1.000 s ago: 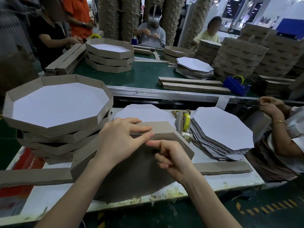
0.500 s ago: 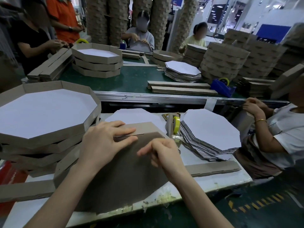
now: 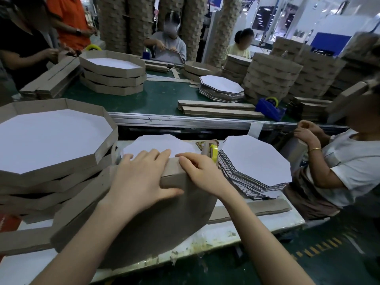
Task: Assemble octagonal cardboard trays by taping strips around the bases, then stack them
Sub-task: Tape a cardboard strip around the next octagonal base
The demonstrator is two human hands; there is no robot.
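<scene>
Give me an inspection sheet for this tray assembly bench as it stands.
Surface: white worktable, bare patches showing.
Job's things: brown octagonal cardboard tray tilted up, underside facing camera; stack of finished trays left; pile of white octagonal bases right; yellow tape roll beside it.
Clutter: tape scraps along the front edge.
Grippers: left hand and right hand press the tray's rim strip.
Cables: nothing seen.
Surroundings: green conveyor belt behind; worker at right.
</scene>
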